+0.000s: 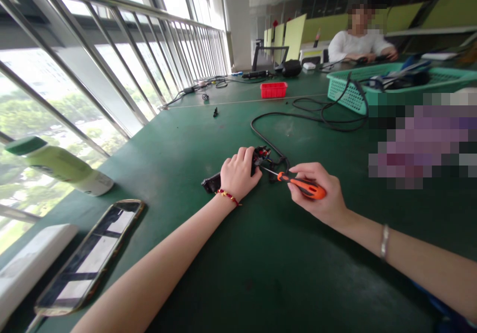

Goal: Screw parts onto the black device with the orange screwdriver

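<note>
My left hand (239, 174) is wrapped over a black corded device (212, 183) on the green table, pressing it down. Its right end lies opened, with coloured wires (264, 151) showing inside; I cannot make out its exact kind. Between the fingers of my right hand (316, 191) is an orange and black screwdriver (306, 186). The thin shaft points left, its tip at the opened end beside my left thumb. A black cable (270, 144) runs from the device back across the table. The palm hides the device's middle.
A phone (99, 253), a white box (37, 263) and a green-capped bottle (61, 166) are at left. Behind stand a red basket (274, 90) and a teal basket (346, 92) holding tools. A small black part (215, 112) lies mid-table. Another person (357, 44) sits across, handling something dark.
</note>
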Action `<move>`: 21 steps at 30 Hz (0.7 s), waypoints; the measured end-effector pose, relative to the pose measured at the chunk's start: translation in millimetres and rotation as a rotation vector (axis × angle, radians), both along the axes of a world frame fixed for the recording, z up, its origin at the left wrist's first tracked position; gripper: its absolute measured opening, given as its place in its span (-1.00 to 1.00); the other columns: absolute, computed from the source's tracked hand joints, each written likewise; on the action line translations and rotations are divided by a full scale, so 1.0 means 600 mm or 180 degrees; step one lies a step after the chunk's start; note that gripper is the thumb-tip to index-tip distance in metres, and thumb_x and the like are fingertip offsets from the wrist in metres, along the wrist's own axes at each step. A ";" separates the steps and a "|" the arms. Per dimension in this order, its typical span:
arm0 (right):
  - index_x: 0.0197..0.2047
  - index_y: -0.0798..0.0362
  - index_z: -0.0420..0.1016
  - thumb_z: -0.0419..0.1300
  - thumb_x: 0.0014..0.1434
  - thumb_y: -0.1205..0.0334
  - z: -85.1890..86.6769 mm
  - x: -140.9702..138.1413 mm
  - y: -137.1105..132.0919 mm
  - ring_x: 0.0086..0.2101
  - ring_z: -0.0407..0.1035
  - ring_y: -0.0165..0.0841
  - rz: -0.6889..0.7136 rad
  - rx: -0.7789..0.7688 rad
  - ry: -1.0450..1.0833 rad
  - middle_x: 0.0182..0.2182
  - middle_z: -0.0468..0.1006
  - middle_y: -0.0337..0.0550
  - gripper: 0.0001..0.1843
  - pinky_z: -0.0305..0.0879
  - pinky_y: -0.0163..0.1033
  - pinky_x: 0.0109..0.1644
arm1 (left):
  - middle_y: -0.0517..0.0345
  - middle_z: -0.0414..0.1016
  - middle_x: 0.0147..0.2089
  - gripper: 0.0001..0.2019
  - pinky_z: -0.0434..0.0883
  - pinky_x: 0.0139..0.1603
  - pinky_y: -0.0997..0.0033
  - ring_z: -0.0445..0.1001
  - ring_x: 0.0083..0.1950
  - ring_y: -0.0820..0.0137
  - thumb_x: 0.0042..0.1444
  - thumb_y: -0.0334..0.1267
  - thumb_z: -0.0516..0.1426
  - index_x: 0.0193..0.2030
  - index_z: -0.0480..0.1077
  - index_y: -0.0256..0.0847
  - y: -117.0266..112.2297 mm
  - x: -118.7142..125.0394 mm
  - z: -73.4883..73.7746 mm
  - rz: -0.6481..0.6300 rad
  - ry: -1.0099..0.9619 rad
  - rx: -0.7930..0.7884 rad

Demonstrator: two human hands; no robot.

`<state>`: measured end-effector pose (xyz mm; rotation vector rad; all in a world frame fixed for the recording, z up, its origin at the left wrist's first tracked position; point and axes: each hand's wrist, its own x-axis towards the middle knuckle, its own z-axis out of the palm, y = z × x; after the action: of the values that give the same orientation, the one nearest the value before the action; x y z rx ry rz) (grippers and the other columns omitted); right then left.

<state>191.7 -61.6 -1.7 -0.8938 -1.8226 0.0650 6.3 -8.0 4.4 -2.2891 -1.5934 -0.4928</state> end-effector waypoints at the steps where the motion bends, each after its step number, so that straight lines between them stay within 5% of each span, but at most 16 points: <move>1: -0.16 -0.01 0.30 0.20 0.00 0.34 0.000 0.000 0.000 -0.55 0.36 -0.47 -0.0009 0.0000 -0.0007 -0.52 0.42 -0.33 -0.71 0.34 -0.37 -0.45 | 0.03 0.37 0.01 -0.58 0.34 -0.16 0.33 0.44 -0.11 0.28 0.12 -0.16 -0.02 0.11 0.15 -0.21 0.000 0.000 0.000 0.0004 -0.0002 -0.0008; 6: -0.17 -0.01 0.29 0.19 -0.01 0.36 0.003 -0.003 0.000 -0.38 0.45 -0.41 0.0038 0.0167 0.0038 -0.34 0.50 -0.21 -0.70 0.40 -0.33 -0.29 | 0.03 0.37 0.01 -0.59 0.34 -0.16 0.33 0.44 -0.11 0.28 0.12 -0.17 -0.02 0.11 0.16 -0.21 0.000 0.000 -0.001 0.0019 -0.0009 -0.0032; 21: -0.26 0.01 0.34 0.17 0.02 0.32 -0.002 0.001 -0.001 -0.54 0.39 -0.46 0.0135 -0.0041 -0.0228 -0.51 0.49 -0.29 -0.83 0.33 -0.37 -0.45 | 0.01 0.37 0.02 -0.58 0.33 -0.16 0.34 0.42 -0.07 0.28 0.12 -0.18 -0.03 0.12 0.14 -0.24 0.002 -0.001 -0.001 -0.0046 0.0008 -0.0008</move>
<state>192.1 -62.2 -2.7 -0.8763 -1.9100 0.0722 5.7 -6.7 3.7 -2.3038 -1.5783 -0.4913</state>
